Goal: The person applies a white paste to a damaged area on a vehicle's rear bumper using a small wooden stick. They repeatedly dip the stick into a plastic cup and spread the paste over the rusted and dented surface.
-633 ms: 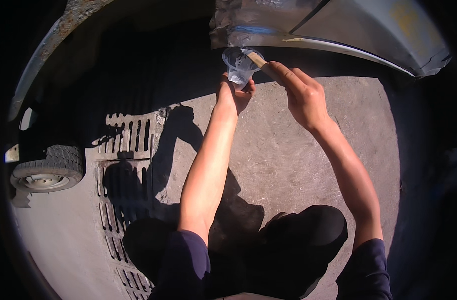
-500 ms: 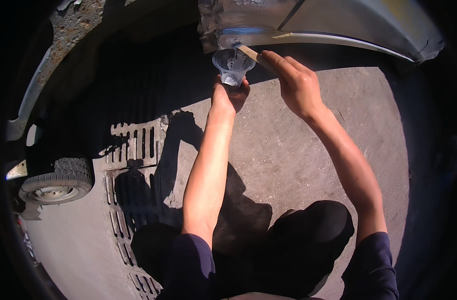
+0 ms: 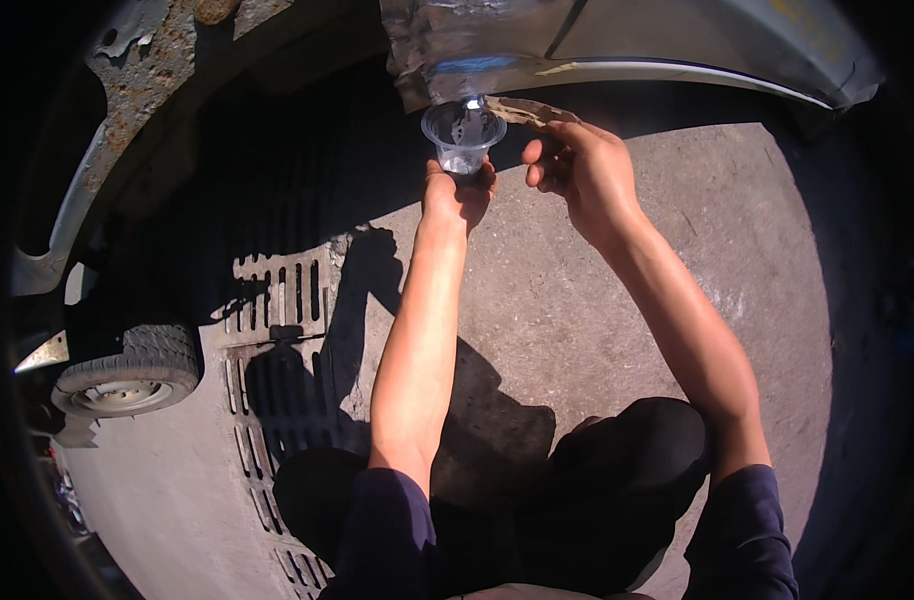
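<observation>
My left hand [image 3: 457, 195] is closed round the lower part of a clear plastic cup [image 3: 461, 154], holding it up beneath the lower edge of a grey car body panel [image 3: 637, 45]. Whitish-silver residue coats the inside of the cup. In my right hand [image 3: 599, 172] a wooden-handled brush [image 3: 525, 111] is pinched between thumb and fingers, its handle stained. The brush's silvery tip is at the cup's far rim, just under the panel; I cannot tell whether it touches either. A blue patch [image 3: 474, 64] marks the panel above the cup.
A rusty metal body part [image 3: 142, 75] curves along the upper left. Below it is a wheel with a tyre [image 3: 127, 372]. Slotted drain grates [image 3: 277, 295] run through the concrete floor [image 3: 637, 310] left of my arms. My dark-clothed knees [image 3: 627, 460] are bent below.
The brush has turned in my right hand, and its tip has dropped from the panel's edge to the cup's rim. My right fingers have curled, and the view has shifted slightly.
</observation>
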Demonstrator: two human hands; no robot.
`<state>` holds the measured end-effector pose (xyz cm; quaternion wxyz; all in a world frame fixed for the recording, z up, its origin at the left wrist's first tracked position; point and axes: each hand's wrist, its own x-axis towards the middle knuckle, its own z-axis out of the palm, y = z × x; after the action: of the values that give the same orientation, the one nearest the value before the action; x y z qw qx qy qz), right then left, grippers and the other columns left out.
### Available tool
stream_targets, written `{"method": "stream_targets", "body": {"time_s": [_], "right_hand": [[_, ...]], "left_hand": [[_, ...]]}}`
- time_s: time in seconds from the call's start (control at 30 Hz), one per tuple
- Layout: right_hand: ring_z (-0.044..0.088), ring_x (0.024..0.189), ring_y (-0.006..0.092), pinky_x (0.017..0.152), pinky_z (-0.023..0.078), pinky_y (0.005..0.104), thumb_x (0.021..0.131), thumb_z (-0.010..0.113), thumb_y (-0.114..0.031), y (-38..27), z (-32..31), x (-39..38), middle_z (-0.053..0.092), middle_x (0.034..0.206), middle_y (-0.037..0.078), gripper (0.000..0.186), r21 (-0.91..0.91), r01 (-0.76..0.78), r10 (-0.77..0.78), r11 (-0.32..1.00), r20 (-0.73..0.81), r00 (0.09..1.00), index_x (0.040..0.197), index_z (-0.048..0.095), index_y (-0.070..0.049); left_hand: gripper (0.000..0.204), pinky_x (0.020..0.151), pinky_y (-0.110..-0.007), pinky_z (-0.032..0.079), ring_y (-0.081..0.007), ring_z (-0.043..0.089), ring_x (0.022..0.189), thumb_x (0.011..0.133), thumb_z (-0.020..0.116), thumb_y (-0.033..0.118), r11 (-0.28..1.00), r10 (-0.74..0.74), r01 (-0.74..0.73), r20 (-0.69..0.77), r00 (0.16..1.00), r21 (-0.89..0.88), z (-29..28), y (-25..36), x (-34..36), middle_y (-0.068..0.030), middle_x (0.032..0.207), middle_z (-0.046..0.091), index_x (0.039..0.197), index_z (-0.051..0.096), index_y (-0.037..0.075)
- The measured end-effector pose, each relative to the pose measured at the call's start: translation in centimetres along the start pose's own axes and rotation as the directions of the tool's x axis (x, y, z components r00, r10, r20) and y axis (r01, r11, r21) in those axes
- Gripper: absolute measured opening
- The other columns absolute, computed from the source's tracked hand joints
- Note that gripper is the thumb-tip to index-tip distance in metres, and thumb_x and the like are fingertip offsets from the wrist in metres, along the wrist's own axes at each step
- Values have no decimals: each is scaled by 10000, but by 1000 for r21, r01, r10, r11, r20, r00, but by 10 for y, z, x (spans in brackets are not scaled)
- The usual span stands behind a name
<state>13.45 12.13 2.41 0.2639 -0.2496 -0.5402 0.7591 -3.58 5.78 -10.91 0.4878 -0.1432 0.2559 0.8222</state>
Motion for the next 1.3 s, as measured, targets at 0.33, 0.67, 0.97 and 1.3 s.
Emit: {"method": "stream_targets", "body": {"time_s": [0.33,0.67,0.97,1.3], "right_hand": [[653,677,198,661,539,338,1066,402,-127,-5,12,5,700,866,146,239,518,-116,235,848,-169,957,1108,571,37],[520,612,109,624,378,285,1043,483,-333,12,19,-12,664,756,6,313,389,-251,317,887,-117,941,1057,664,-78],[471,572,106,593,387,285,1052,454,-304,16,27,-9,605,708,-12,311,406,-249,320,879,-117,940,1013,666,-79],[439,600,101,602,364,262,1080,439,-295,5,1,-14,567,751,-19,338,463,-144,225,874,-125,966,1104,672,-51]], "left_hand": [[273,672,-370,616,-292,668,739,981,527,247,988,-98,119,199,975,-97,-9,5,6,-163,880,680,1028,650,8],[495,768,-364,543,-227,616,860,1065,399,505,999,-27,27,-5,1000,-17,2,-1,-3,-98,1029,657,1137,639,79],[415,775,-344,542,-213,613,859,1043,476,451,998,5,-10,80,997,61,-3,-5,2,-93,1021,647,1135,627,76],[425,812,-373,535,-256,608,856,1047,441,340,1000,-4,4,-48,999,-6,3,-5,2,-163,997,665,1115,620,-40]]}}
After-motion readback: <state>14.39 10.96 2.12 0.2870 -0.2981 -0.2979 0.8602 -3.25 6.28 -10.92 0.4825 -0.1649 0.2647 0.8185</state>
